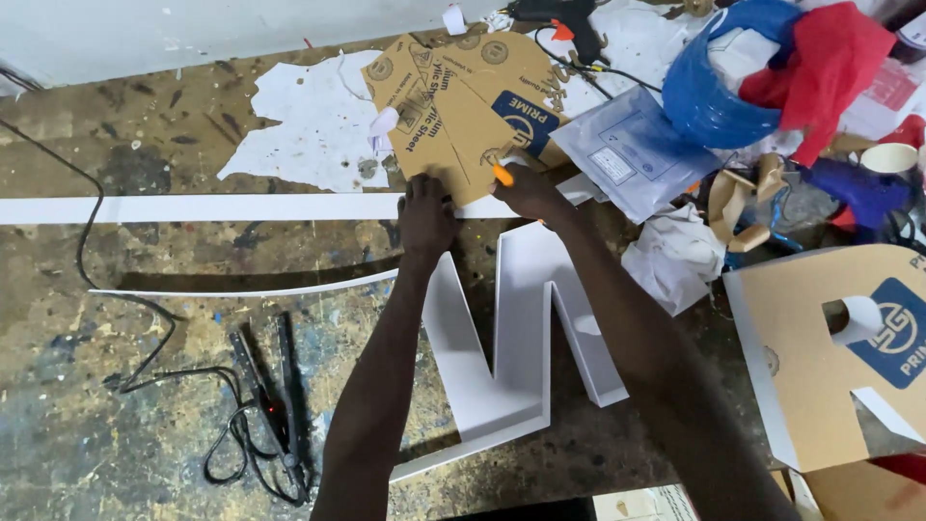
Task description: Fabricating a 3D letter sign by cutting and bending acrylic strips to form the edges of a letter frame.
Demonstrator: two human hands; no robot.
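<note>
Pressing down, the brown paper sheet is held flat on the table by the left hand, so an orange cutter, gripped tight in the right hand, can be steadied above the big white letter.

One head-worn camera looks steeply down, close over the paint-stained workbench.

Both hands at far edge of big white 3D letter on paint-stained workbench. Left hand presses brown paper-backed sheet down; right hand grips orange-handled cutter against it. Long white strip runs across bench. Black flat-jawed heat tool w/ cord lies to the left.
</note>
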